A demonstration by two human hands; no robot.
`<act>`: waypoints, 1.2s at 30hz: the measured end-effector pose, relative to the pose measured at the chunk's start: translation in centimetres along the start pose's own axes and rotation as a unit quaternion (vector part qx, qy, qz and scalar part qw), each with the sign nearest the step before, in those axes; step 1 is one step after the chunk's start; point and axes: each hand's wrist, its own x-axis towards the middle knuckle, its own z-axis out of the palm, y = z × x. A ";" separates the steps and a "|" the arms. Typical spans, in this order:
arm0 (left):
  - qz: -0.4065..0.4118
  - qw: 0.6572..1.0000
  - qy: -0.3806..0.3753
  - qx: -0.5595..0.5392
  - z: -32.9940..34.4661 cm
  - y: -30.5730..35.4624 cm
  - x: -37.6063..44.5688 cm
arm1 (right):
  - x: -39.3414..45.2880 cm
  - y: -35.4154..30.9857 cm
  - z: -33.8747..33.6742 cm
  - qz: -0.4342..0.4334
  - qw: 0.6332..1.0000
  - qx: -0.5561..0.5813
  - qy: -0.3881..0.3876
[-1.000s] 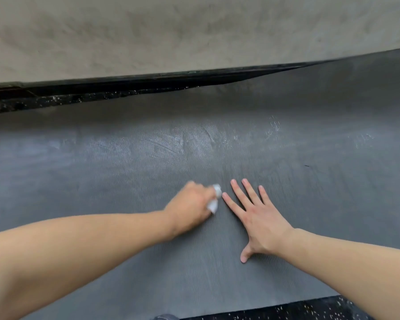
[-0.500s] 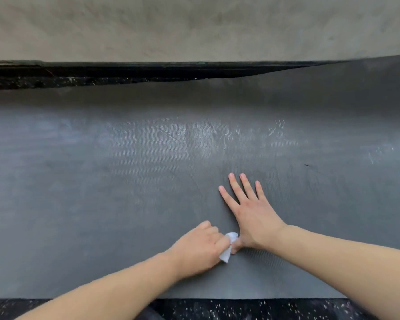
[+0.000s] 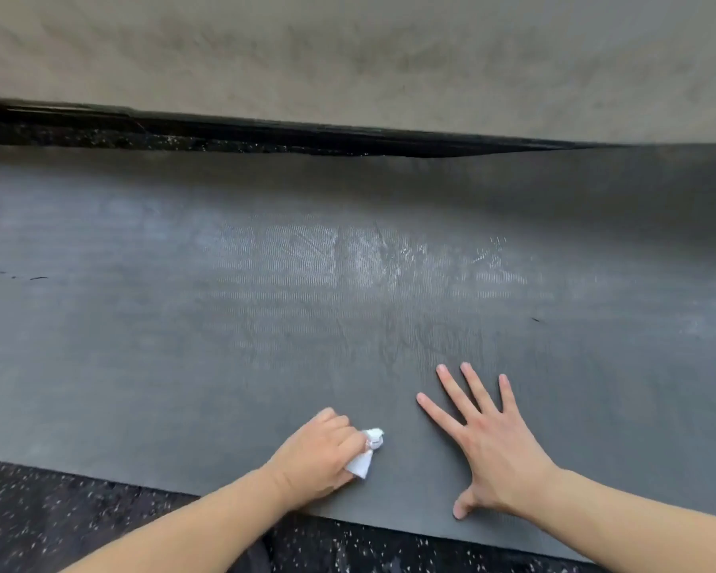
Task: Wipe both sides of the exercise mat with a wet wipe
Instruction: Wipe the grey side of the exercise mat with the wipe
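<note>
The left hand (image 3: 321, 459) is curled tight around a white wipe (image 3: 366, 452) and pushes it down on the gray mat (image 3: 182, 345). Just to its right, the right hand (image 3: 488, 444) lies flat on the mat with fingers spread. The mat lies under both hands on the speckled floor (image 3: 58, 519).

Broad bare stretch of grey exercise mat (image 3: 182, 324) open to the left and ahead, up to the wall (image 3: 348, 51) beyond its far edge. Blocked near the front edge only by the right hand (image 3: 488, 444) pressed flat, just beside the left hand (image 3: 319, 461) bunching a wet wipe (image 3: 364, 457). Speckled floor (image 3: 58, 514) open below.
</note>
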 end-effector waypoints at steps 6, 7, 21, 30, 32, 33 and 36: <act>0.185 0.978 -0.092 0.034 1.3 6.4 3.5 | 0.5 1.1 1.3 -0.032 0.999 0.000 -0.007; 0.190 0.976 -0.090 0.053 1.0 5.8 4.5 | 0.5 1.1 0.9 -0.042 0.999 0.003 -0.007; -0.206 0.965 0.161 0.017 -1.1 -0.1 10.5 | 5.8 6.7 -4.8 0.014 0.999 -0.021 0.026; 0.064 0.997 0.023 0.030 -0.7 3.4 13.7 | 5.7 6.4 -5.0 0.021 0.999 -0.034 0.032; -0.074 0.991 0.112 0.023 -2.4 -1.2 14.4 | 5.8 6.3 -5.3 0.022 0.999 -0.031 0.030; -0.159 0.974 0.158 0.022 -3.5 -3.5 14.4 | 5.7 6.3 -5.4 0.021 0.999 -0.031 0.028; -0.310 0.922 0.232 -0.007 -4.6 -6.1 14.4 | 5.6 6.3 -5.6 0.022 0.999 -0.030 0.022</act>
